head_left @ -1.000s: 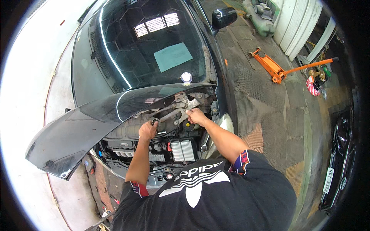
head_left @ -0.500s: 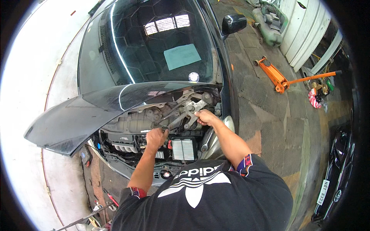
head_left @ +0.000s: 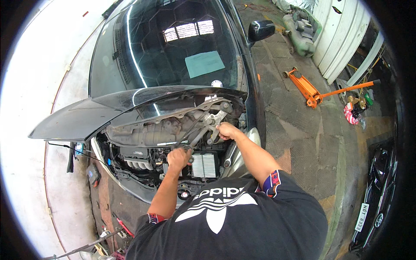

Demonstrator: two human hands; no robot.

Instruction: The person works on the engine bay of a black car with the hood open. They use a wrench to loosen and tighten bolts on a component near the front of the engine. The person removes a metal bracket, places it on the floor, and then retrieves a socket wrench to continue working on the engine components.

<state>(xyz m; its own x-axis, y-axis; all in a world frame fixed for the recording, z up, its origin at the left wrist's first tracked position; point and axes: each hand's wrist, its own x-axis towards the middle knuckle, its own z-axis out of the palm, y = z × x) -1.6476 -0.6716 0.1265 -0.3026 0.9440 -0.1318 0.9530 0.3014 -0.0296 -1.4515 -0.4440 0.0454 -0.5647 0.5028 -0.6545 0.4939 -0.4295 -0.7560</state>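
Note:
Above the open engine bay I hold a wiper linkage (head_left: 212, 120), a grey metal frame with long arms and round pivots. My right hand (head_left: 227, 131) is closed on its right side, fingers wrapped round the metal. My left hand (head_left: 178, 159) is closed round the lower left end, where a dark round piece shows by the fingers. Below the linkage lies a pleated white air filter (head_left: 205, 165). The engine (head_left: 136, 158) is left of my left hand. The raised black hood (head_left: 91, 110) slants over the bay from the left.
A combination wrench (head_left: 229, 159) lies by the headlight (head_left: 243, 149). Behind the hood is the windshield (head_left: 164, 56). On the floor to the right stand an orange floor jack (head_left: 305, 89) and a green air compressor (head_left: 300, 37). A detached black bumper (head_left: 378, 190) is at far right.
The hood's front edge sits higher, and more of the engine bay and a thin rod beneath the hood show. Both hands keep their hold on the linkage, nearly in place.

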